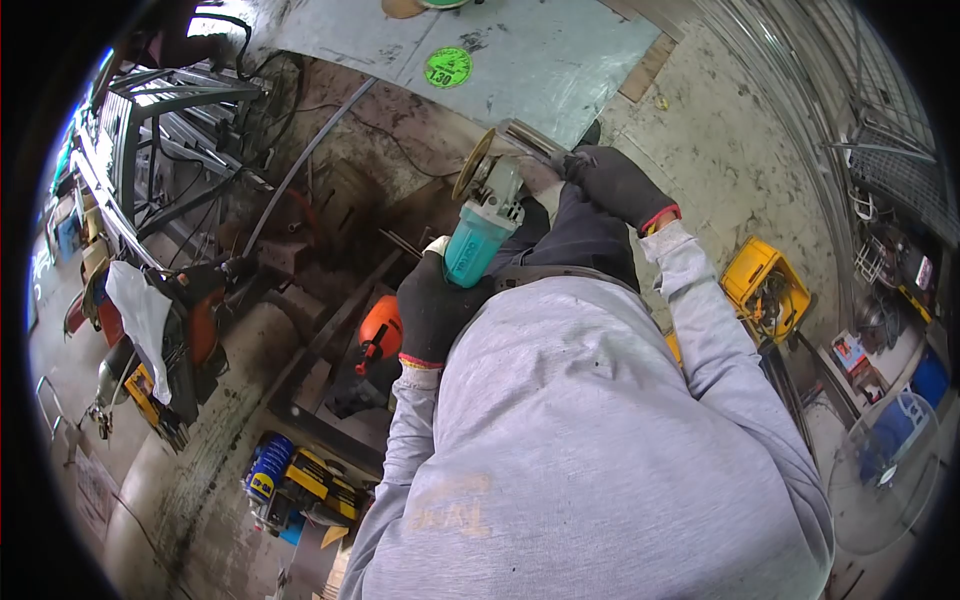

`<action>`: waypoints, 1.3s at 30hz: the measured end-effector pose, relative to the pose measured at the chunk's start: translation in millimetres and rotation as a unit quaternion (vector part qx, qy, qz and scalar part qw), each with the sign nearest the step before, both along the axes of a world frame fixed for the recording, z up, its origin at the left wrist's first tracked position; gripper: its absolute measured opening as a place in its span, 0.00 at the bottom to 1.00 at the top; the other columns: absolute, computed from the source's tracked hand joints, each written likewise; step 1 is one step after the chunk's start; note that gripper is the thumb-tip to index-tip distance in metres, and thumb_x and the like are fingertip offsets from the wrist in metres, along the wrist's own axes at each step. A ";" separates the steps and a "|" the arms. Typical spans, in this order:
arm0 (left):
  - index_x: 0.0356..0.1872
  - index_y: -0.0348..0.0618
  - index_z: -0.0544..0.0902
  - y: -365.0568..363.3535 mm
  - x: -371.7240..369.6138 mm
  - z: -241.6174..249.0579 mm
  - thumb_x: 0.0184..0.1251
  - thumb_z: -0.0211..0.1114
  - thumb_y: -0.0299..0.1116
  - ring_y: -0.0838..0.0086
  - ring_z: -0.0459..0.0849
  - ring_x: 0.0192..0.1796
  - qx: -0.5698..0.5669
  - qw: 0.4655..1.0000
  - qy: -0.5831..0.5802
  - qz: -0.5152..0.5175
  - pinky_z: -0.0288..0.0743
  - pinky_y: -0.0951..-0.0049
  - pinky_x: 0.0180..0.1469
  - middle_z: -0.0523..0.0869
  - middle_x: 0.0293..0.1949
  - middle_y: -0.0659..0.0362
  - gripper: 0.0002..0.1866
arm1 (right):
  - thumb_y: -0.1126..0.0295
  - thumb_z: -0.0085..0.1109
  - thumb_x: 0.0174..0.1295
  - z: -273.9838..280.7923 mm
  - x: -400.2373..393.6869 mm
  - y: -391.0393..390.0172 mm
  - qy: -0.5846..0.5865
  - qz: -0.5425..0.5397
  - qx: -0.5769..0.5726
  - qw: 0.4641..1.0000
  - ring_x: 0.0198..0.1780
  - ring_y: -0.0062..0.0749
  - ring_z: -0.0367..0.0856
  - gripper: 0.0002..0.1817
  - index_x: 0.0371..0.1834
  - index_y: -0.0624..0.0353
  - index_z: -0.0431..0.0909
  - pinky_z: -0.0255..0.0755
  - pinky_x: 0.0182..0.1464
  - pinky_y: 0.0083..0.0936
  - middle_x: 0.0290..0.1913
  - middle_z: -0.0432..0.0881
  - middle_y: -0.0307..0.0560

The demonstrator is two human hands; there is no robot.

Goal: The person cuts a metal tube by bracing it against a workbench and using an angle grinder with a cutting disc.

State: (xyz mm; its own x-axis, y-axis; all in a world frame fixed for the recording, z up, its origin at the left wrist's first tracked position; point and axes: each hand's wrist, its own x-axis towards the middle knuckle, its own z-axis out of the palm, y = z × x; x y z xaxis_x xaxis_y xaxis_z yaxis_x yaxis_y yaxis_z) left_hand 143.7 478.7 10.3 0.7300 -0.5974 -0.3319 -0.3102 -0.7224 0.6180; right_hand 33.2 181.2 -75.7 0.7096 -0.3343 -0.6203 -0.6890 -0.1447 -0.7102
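A teal angle grinder (474,240) sits in my left hand (432,308), whose dark glove is wrapped round its body. The grinder's metal head points up and away from me, with a tan disc (473,165) on its left side. My right hand (622,187), also in a dark glove, is closed around a short grey metal bar (535,140). The bar's far end lies close to the disc, near the edge of the grey metal sheet (560,55). My right fingers are partly hidden by the glove's back.
A green round label (447,67) is stuck on the sheet. Metal frames (165,130) crowd the left. An orange object (380,325) lies beside my left wrist, with a blue spray can (268,465) below. At right stand a yellow container (765,285) and a fan (882,475).
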 end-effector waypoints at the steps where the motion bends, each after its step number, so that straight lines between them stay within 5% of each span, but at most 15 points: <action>1: 0.60 0.44 0.89 2.4 -0.7 -1.7 0.56 0.85 0.44 0.48 0.97 0.47 0.004 1.000 -0.005 0.002 0.89 0.53 0.47 0.96 0.43 0.48 0.31 | 0.42 0.58 0.85 -2.8 -5.6 -1.7 -0.001 0.002 0.000 1.000 0.28 0.25 0.78 0.27 0.46 0.58 0.88 0.74 0.32 0.31 0.32 0.86 0.41; 10: 0.61 0.44 0.88 7.8 -0.7 -2.6 0.54 0.87 0.46 0.47 0.96 0.47 -0.010 1.000 -0.007 0.013 0.89 0.53 0.47 0.96 0.43 0.47 0.33 | 0.54 0.58 0.87 13.2 -10.3 -4.5 0.022 -0.020 0.071 0.997 0.28 0.21 0.77 0.19 0.50 0.57 0.90 0.73 0.33 0.28 0.32 0.86 0.36; 16: 0.62 0.45 0.88 10.8 1.2 -5.4 0.54 0.87 0.46 0.47 0.96 0.47 -0.014 1.000 -0.008 0.002 0.89 0.53 0.47 0.96 0.44 0.47 0.34 | 0.51 0.58 0.85 11.2 -7.0 1.6 -0.004 -0.044 0.074 0.996 0.28 0.20 0.76 0.21 0.47 0.57 0.90 0.71 0.32 0.27 0.30 0.84 0.35; 24: 0.61 0.45 0.88 6.1 4.7 -3.9 0.55 0.86 0.45 0.47 0.96 0.48 -0.009 1.000 -0.002 -0.021 0.89 0.54 0.48 0.96 0.45 0.47 0.32 | 0.35 0.57 0.84 2.9 -1.3 6.5 -0.007 -0.014 0.059 0.998 0.26 0.23 0.76 0.33 0.41 0.57 0.86 0.72 0.32 0.28 0.28 0.81 0.37; 31: 0.61 0.44 0.88 6.4 4.9 -9.1 0.55 0.86 0.45 0.47 0.96 0.49 -0.008 1.000 -0.004 -0.028 0.89 0.53 0.49 0.96 0.46 0.47 0.33 | 0.34 0.56 0.83 1.2 -1.4 13.3 0.003 -0.034 0.052 0.998 0.28 0.27 0.80 0.34 0.40 0.58 0.86 0.76 0.36 0.32 0.30 0.83 0.41; 36: 0.61 0.44 0.88 4.0 6.5 -8.7 0.54 0.87 0.46 0.46 0.96 0.49 -0.002 0.999 0.003 -0.037 0.89 0.53 0.49 0.96 0.46 0.47 0.33 | 0.33 0.51 0.84 -22.8 -4.3 11.5 -0.040 0.040 -0.096 0.994 0.39 0.58 0.87 0.37 0.45 0.61 0.88 0.80 0.46 0.47 0.36 0.88 0.58; 39: 0.62 0.44 0.88 0.9 7.0 -6.9 0.55 0.87 0.46 0.46 0.96 0.49 -0.002 0.999 0.009 -0.035 0.89 0.53 0.49 0.96 0.45 0.47 0.33 | 0.33 0.50 0.85 -19.8 -5.5 10.3 -0.063 0.049 -0.092 0.993 0.45 0.68 0.87 0.36 0.46 0.60 0.88 0.80 0.49 0.52 0.40 0.89 0.63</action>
